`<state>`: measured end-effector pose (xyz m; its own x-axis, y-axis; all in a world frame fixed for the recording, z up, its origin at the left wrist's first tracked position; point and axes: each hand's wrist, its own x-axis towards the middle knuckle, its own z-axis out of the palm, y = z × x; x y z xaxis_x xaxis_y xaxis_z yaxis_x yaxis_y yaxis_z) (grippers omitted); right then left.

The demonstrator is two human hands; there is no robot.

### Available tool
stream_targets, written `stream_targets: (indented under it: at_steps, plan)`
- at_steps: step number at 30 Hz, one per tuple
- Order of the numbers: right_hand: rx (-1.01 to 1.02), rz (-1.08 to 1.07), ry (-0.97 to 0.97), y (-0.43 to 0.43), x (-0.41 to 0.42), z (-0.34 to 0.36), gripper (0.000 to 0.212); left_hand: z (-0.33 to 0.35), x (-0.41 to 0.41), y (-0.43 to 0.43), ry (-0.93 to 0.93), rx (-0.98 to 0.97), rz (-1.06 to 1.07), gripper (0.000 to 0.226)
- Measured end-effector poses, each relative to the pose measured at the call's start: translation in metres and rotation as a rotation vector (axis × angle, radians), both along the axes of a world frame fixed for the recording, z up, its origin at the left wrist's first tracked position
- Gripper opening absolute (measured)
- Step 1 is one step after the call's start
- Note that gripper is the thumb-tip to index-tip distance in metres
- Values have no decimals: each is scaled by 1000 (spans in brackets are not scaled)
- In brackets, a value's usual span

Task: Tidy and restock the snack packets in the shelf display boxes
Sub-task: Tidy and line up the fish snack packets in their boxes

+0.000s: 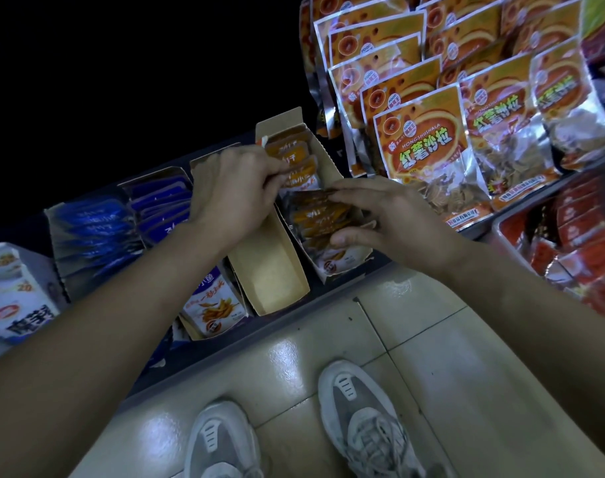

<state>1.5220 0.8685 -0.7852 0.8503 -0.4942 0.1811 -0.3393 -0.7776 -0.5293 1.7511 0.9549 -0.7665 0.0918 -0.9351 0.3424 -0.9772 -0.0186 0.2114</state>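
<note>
Two cardboard display boxes stand side by side on the low shelf. The left box (270, 270) is bare at its front end, with orange snack packets (292, 157) only at the back. My left hand (232, 191) pinches those packets with curled fingers. The right box (342, 262) holds a row of orange packets (320, 219). My right hand (380, 219) grips a bunch of them, fingers over the top and thumb underneath.
Boxes of blue packets (97, 232) fill the shelf to the left, beside a white bag (14, 298). Large orange sweet-potato bags (428, 146) hang at the right above a tray of red packets (580, 232). My shoes (359, 415) stand on the tiled floor below.
</note>
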Motion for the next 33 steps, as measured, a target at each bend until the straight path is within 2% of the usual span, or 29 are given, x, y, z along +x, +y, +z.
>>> stream_targets:
  at_steps: [5, 11, 14, 17, 20, 23, 25, 27, 30, 33]
  plan:
    - [-37, 23, -8, -2, 7, 0, 66, 1, 1, 4, 156, -16, 26, 32]
    - [-23, 62, 64, -11, 23, 10, 60, -5, 3, 12, 221, -7, 4, 32]
    - [8, 87, 75, -12, 18, 13, 65, -1, -4, 20, 280, -58, -86, 33]
    - [-7, 66, 48, -10, 9, 7, 72, -2, -18, 33, 325, -18, -177, 36]
    - [-3, -9, -3, -4, 2, 3, 74, -10, -21, 38, 244, 0, -101, 46]
    - [-2, -144, -70, 0, -3, -1, 54, -14, -20, 40, 207, -13, 36, 44]
    - [65, -257, -112, 5, -4, -3, 35, -14, -24, 41, 227, -21, 60, 33]
    - [174, -337, -152, 13, 1, -5, 28, -13, -28, 40, 299, -20, 40, 19]
    - [202, -373, -218, 23, 15, -6, 31, -9, -28, 36, 442, -19, 79, 13]
    - [135, -351, -217, 26, 16, -7, 50, -7, -27, 39, 535, -43, 134, 20]
